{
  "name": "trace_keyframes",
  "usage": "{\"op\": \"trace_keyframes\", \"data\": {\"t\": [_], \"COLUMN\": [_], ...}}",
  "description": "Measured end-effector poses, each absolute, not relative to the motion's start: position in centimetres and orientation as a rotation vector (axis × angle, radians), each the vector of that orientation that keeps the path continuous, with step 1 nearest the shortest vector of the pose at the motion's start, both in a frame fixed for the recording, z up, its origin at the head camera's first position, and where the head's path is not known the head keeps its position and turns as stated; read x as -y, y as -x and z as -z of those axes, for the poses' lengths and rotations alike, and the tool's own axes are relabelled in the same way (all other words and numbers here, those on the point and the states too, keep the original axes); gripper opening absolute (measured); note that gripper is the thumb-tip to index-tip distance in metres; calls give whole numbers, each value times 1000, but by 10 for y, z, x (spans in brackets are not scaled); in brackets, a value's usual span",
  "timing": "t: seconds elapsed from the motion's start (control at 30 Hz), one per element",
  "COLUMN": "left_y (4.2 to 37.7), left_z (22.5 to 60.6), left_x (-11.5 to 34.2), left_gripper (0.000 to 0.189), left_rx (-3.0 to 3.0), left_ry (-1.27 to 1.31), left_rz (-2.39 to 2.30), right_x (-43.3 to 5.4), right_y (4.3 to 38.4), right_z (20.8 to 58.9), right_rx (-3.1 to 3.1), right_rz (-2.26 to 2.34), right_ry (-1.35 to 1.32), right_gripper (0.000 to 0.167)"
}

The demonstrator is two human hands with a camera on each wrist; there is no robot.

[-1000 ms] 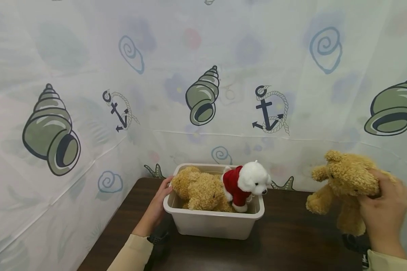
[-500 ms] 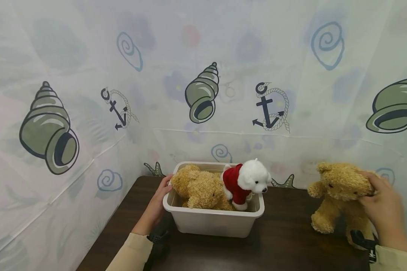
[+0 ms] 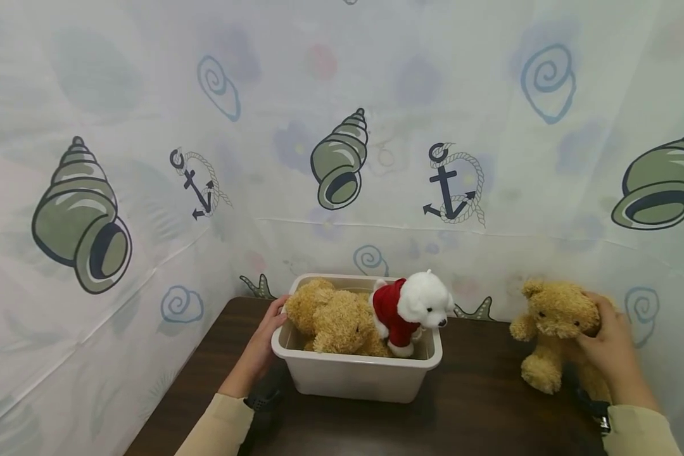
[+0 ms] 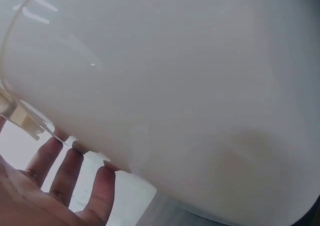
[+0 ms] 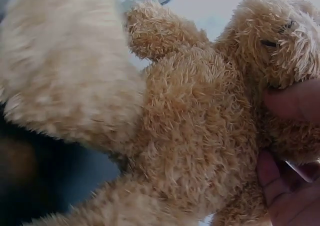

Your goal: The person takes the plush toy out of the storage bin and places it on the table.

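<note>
In the head view, my right hand (image 3: 612, 348) grips a curly tan teddy bear (image 3: 558, 310) by the side of its head, at the right of the dark table. The bear is upright, its legs hanging down by the tabletop. The right wrist view shows the bear's torso (image 5: 195, 121) close up, with thumb and fingers around its head and neck. My left hand (image 3: 262, 342) rests at the left rim of a white plastic bin (image 3: 359, 377). Extended fingers (image 4: 102, 191) touch the bin's outer wall in the left wrist view.
Inside the bin lie curly tan plush toys (image 3: 344, 323) and a white plush dog (image 3: 424, 301) in a red shirt, its head above the rim. Behind the dark wooden table (image 3: 479, 405) hangs a sheet (image 3: 399, 88) printed with shells and anchors.
My right hand has lowered the teddy bear toward the tabletop and shifted slightly left, turning the bear more upright. The left hand, bin and toys in it stay in place.
</note>
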State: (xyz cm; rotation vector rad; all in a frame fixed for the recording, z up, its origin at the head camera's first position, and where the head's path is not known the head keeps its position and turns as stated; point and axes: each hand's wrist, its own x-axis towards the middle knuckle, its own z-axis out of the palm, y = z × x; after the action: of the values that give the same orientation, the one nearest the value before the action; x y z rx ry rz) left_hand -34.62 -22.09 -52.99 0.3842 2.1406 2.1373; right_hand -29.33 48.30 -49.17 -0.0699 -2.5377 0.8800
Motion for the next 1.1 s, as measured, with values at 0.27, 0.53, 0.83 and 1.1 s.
{"op": "trace_keyframes", "data": {"t": [0.27,0.53,0.83,1.1], "left_y": [345,347,345,346], "left_z": [530,528,528,530], "left_x": [220,220,222,219], "left_gripper": [54,53,54,55], "left_rx": [-2149,-2152,-2152,-2167], "left_ry": [-381,-387,-402,-373], "left_rz": [-2135,-2147,-2143,-2136], "right_x": [-489,-490,-478,-479], "right_y": [294,290,281,275], "right_z": [524,541,541,534], "right_rx": [2570,2809,2980,3014], "right_rz": [-996,-817,-928,-982], "right_ry": [47,167,226,117], "right_gripper": [107,109,124,122]}}
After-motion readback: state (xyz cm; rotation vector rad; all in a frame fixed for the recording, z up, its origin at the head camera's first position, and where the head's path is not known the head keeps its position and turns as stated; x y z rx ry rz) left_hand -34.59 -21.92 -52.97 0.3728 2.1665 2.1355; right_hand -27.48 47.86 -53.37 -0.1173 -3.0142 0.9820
